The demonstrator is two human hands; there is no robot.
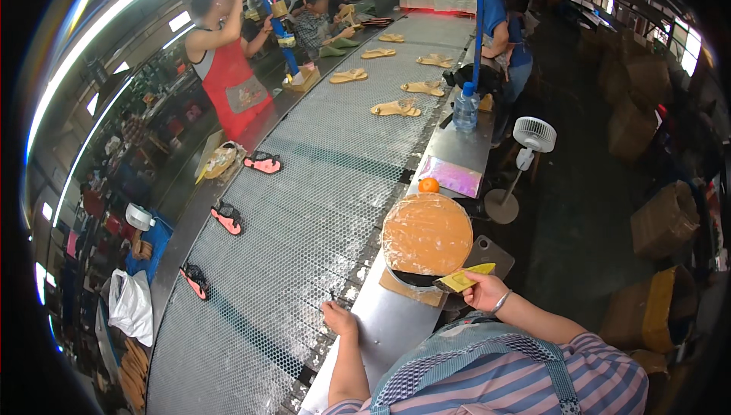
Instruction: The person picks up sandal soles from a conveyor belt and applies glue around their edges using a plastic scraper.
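Observation:
My right hand (486, 293) grips a yellow-handled brush (467, 277), its dark bristle end at the near rim of a round tub (392, 269). An orange round cover (428, 234), smeared with pale residue, lies over most of the tub; a dark opening shows at the near side. My left hand (339, 318) is at the near edge of the mesh conveyor belt (304, 217), fingers curled together. Whatever they hold, if anything, is too small to make out. Pink-and-black sandals (226, 218) lie along the belt's left side, and tan sandals (396, 108) farther up.
On the metal ledge (384, 327) beside the belt are an orange fruit (429, 185), a shiny pink packet (451, 177), a phone (493, 255) and a water bottle (465, 106). A white fan (525, 145) stands right. Several people work around the belt, one in a red apron (240, 99).

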